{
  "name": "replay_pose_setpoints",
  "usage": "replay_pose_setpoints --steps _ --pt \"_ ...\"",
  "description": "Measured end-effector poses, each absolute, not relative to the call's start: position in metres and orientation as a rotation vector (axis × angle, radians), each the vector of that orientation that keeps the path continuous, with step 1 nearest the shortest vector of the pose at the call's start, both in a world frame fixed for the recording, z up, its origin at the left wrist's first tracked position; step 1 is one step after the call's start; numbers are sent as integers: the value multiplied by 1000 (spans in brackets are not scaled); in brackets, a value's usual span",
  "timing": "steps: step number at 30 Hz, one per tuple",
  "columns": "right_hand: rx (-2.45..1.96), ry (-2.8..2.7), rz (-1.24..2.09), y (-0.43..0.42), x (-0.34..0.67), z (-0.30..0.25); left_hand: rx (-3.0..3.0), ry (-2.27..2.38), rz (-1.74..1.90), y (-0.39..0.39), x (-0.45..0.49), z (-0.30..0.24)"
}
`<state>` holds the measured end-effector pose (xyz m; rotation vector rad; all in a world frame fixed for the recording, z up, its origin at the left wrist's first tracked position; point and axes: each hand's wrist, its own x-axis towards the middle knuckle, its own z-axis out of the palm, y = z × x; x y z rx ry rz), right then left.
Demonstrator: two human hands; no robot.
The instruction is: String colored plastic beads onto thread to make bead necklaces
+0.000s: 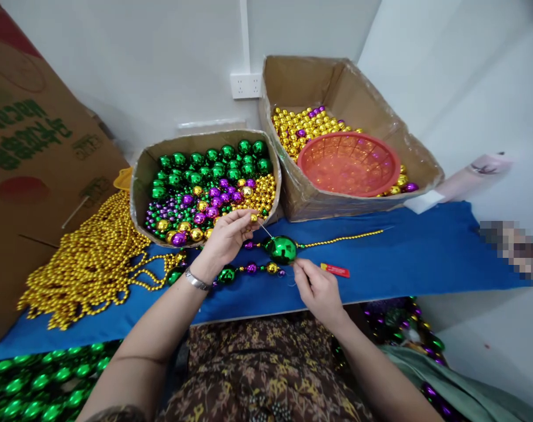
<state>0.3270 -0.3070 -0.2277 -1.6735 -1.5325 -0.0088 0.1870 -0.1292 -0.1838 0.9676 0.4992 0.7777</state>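
Between the fingertips of my left hand (231, 231) is a small gold bead (254, 217), pinched on a thin pale string that runs down to a large green bead (284, 249). My right hand (318, 289) is closed at the lower right of that green bead, its thumb and finger pinched at the bead's edge. Strung purple, gold and green beads (251, 268) lie on the blue cloth (407, 252) just below. A thin gold bead strand (345, 239) stretches right from behind the green bead.
An open carton (138, 181) holds green, purple and gold beads. Beside it a larger carton (336, 70) holds gold beads and a red basket (349, 164). Gold bead strands (94, 264) are heaped at left. A red and yellow packet (335, 270) lies near my right hand.
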Motion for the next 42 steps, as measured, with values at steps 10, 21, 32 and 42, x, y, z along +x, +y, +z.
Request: replay_pose_setpoints --steps 10,21,32,42 --pt "-1658 -1585 -21 -307 325 -229 851 478 750 -134 182 -194" --pt "-1632 -1593 -90 -306 326 -231 820 402 724 -135 177 -195" --pt "-1629 -1640 -102 -307 328 -234 1028 365 748 -136 172 -200" --pt "-1893 -1617 141 -317 322 -293 1664 458 750 -175 173 -243"
